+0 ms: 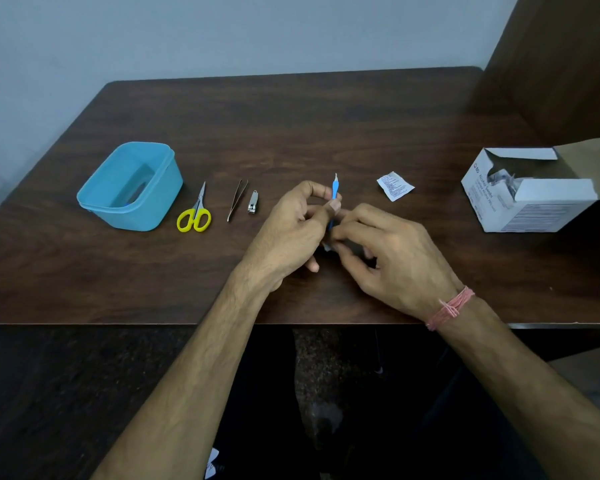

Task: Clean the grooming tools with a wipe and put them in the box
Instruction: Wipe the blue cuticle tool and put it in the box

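Observation:
My left hand (293, 226) pinches a thin blue-handled tool (334, 188) upright over the middle of the table, its metal tip pointing away from me. My right hand (388, 251) pinches a small wipe (327, 247) round the tool's lower end; the wipe is mostly hidden by my fingers. To the left lie yellow-handled scissors (195, 216), tweezers (237, 199) and a small nail clipper (253, 203) in a row. An open blue plastic box (132, 206) stands at the far left, with something blue inside it.
A torn wipe sachet (394, 186) lies right of my hands. An open white cardboard carton of swabs (530, 199) stands at the right edge. The dark wooden table (291, 126) meets a wall behind; its front edge runs under my forearms.

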Demonstrator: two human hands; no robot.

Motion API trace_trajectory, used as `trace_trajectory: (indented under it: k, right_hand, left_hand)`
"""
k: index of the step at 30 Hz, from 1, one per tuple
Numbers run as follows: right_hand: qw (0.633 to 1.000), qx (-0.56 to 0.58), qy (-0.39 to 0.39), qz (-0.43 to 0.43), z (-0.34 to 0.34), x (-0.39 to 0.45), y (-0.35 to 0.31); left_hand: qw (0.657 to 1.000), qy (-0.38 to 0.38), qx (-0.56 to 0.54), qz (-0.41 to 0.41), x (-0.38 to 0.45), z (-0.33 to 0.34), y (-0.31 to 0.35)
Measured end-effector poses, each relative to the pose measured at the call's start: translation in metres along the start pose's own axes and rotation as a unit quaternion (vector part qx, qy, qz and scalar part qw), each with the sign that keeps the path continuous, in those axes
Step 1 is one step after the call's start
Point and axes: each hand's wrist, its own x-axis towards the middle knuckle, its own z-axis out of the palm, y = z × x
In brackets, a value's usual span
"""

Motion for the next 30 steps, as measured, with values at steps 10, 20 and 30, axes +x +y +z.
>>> trace_trajectory:
  k: [10, 20, 30]
  right_hand:
    - [1.0, -0.01, 0.003, 0.0, -0.001, -0.001, -0.002]
    - [1.0, -0.02, 0.013, -0.005, 0.0, -0.001, 0.0]
    - [0.998, -0.011, 0.051, 0.04, 0.001, 0.001, 0.004]
  left_hand:
    - [1.0, 0.019, 0.003, -0.005, 0.001, 0.001, -0.001]
    - [1.0, -0.002, 0.006, 0.004, -0.003, 0.0, 0.003]
    - [0.994, -0.098, -0.036, 0.017, -0.008, -0.011, 0.003]
